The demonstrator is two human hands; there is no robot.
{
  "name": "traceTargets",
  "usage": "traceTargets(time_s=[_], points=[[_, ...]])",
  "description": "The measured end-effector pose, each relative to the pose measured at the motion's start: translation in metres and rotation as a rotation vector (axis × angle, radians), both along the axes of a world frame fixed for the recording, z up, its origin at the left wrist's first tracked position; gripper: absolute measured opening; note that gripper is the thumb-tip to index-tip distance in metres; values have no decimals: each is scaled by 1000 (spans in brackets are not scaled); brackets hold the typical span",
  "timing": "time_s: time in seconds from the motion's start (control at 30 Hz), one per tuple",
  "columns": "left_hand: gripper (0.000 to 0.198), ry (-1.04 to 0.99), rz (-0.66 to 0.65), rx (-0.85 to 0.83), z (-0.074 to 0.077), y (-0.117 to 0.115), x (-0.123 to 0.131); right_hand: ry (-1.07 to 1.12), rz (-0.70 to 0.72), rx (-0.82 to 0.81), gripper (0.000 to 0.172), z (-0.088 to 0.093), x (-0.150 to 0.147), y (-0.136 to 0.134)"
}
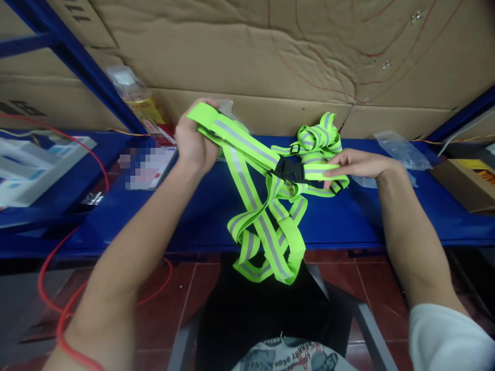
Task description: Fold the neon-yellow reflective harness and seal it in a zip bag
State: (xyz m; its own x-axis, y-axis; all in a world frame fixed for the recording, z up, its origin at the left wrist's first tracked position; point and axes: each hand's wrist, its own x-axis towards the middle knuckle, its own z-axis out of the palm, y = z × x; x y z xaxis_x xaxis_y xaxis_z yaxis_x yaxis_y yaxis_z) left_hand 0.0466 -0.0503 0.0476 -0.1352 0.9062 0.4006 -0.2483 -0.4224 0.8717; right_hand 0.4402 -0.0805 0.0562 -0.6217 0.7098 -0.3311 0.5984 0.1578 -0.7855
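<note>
A neon green strap harness (266, 234) with grey reflective stripes is stretched between my two hands, above the blue table's front part. My left hand (197, 136) grips its folded left end, fingers wrapped round the strap. With thumb and fingers, my right hand (358, 165) pinches the strap just right of the black buckle (290, 170). Loops of strap hang below the buckle, past the table edge. Behind, close to my right hand, lies a bundled green strap (319, 136) with a small black slider.
The blue table (340, 221) has a cardboard wall behind it. A clear bottle (133, 93) and papers (154, 167) are at the left, near a white plastic object (42, 167). Plastic bags (402, 149) and an open carton (464, 185) sit right. A red hose (62, 330) runs lower left.
</note>
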Motion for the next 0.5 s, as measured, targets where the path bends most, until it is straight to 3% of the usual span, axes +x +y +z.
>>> traceTargets(time_s=[0.1, 0.23, 0.37, 0.5], points=[[20, 18, -44, 66, 0, -1, -5, 282, -106, 25, 42, -2, 4, -1], [23, 526, -274, -14, -4, -1, -22, 722, -98, 17, 32, 2, 6, -6], [15, 912, -602, -77, 3, -9, -31, 893, 99, 14, 28, 9, 15, -13], [25, 1130, -892, -197, 14, -23, -28, 784, 332, -76, 21, 8, 20, -19]])
